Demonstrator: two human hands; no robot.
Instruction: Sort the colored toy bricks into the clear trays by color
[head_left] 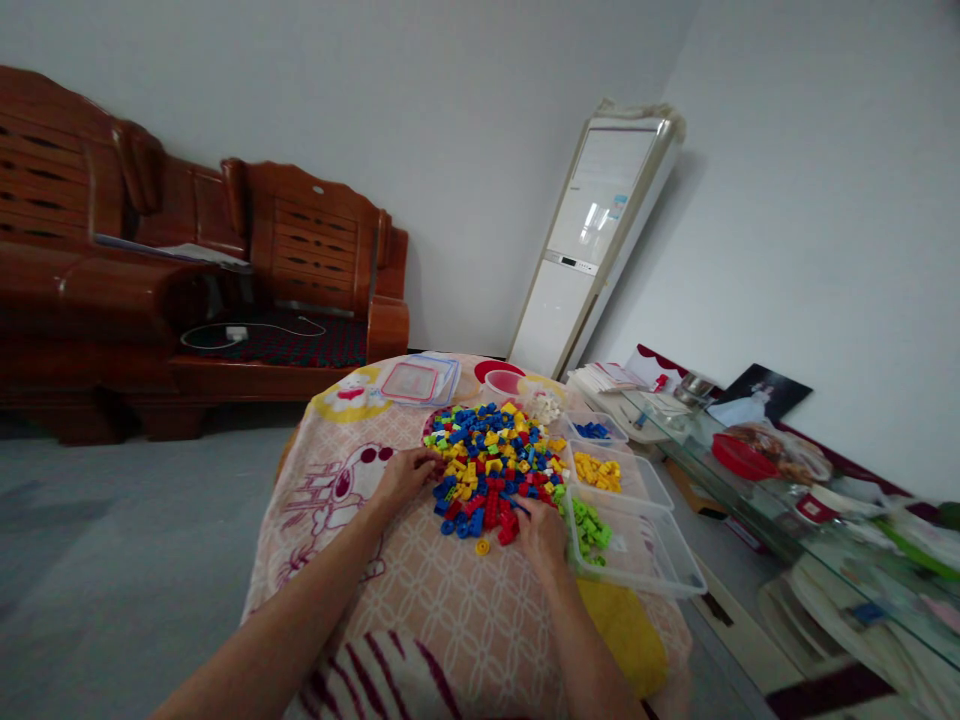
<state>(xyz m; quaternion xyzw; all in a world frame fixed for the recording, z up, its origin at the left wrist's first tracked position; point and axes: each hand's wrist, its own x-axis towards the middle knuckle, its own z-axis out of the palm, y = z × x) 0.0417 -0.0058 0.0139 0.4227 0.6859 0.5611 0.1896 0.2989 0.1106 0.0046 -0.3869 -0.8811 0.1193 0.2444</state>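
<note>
A heap of toy building bricks (491, 450) in blue, yellow, red, green and white lies on a cloth-covered round table. My left hand (409, 475) is at the heap's left edge, its fingers drawn together over the bricks; what they hold, if anything, is too small to see. At the near right side, my right hand (541, 530) has its fingertips closed among red and blue bricks, and I cannot make out what is between them. Right of it stands a clear plastic box (637, 575) with green bricks. Behind are boxes of yellow bricks (598, 472) and blue bricks (591, 430).
Stacked lids (420, 381) and a pink round tub (504, 382) sit at the table's far side, by some white bricks (544, 406). A yellow cloth patch (622, 635) shows near the right edge. A cluttered glass table (795, 530) stands right, a wooden sofa (315, 250) back left.
</note>
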